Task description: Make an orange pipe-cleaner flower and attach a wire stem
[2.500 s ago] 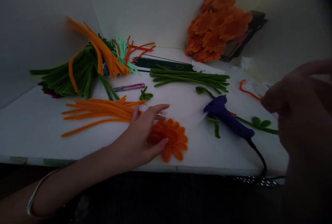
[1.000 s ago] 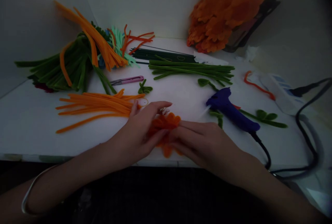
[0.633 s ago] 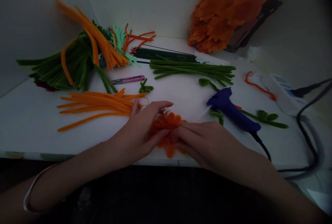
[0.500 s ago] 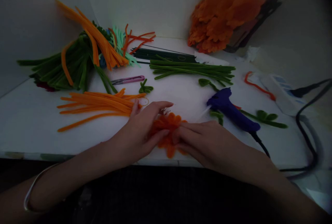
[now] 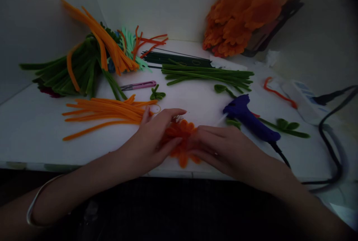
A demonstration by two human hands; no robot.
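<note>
The fingers (image 5: pixel 171 114) of the left hand (image 5: pixel 152 140) pinched the left side of the orange pipe-cleaner flower (image 5: pixel 181 130), thumb nearer, forefinger stretched across its far edge. The right hand (image 5: pixel 220 148) gripped the flower's right side with curled fingers. The flower lay near the worktop (image 5: pixel 33 129) front edge, between loose orange pipe cleaners (image 5: pixel 106 112) and a purple glue gun (image 5: pixel 250 120).
</note>
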